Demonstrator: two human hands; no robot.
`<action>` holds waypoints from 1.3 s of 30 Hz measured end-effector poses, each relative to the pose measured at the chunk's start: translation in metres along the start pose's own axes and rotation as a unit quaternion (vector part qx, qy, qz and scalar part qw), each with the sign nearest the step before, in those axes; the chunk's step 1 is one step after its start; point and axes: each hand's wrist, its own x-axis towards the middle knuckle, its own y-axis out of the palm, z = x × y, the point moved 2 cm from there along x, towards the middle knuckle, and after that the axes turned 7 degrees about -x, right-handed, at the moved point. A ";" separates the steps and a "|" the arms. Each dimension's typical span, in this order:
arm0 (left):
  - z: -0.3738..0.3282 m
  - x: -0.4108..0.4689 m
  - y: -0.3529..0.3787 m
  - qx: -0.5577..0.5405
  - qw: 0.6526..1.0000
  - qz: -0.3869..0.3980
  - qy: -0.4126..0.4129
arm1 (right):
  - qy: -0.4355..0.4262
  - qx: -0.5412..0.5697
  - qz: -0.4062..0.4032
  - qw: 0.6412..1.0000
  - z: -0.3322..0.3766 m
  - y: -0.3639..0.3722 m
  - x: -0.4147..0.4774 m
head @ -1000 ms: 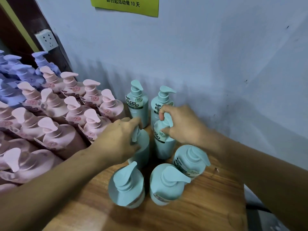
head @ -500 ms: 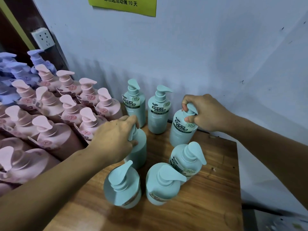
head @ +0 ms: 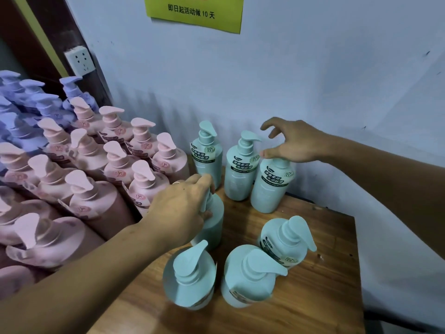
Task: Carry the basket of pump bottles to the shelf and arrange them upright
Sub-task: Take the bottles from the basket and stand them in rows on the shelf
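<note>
As the left hand point(head: 183, 208) grips one, seven teal bottles point(head: 240, 179) stand — apparently upright.

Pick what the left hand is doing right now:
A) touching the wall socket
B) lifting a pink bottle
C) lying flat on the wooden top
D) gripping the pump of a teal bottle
D: the left hand has its fingers curled round the pump of a teal bottle, which stands upright on the wood just beside the pink bottles.
</note>
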 end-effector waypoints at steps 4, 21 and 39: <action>0.000 -0.002 -0.002 0.006 1.000 0.008 -0.007 | -0.046 -0.021 -0.010 0.999 0.033 -0.001 0.028; 0.000 -0.002 -0.005 0.004 0.999 0.032 -0.018 | -0.051 -0.057 -0.021 0.997 0.062 0.020 0.055; -0.002 -0.001 -0.005 -0.010 1.000 0.013 -0.023 | 0.060 -0.087 -0.125 0.987 -0.009 0.006 -0.025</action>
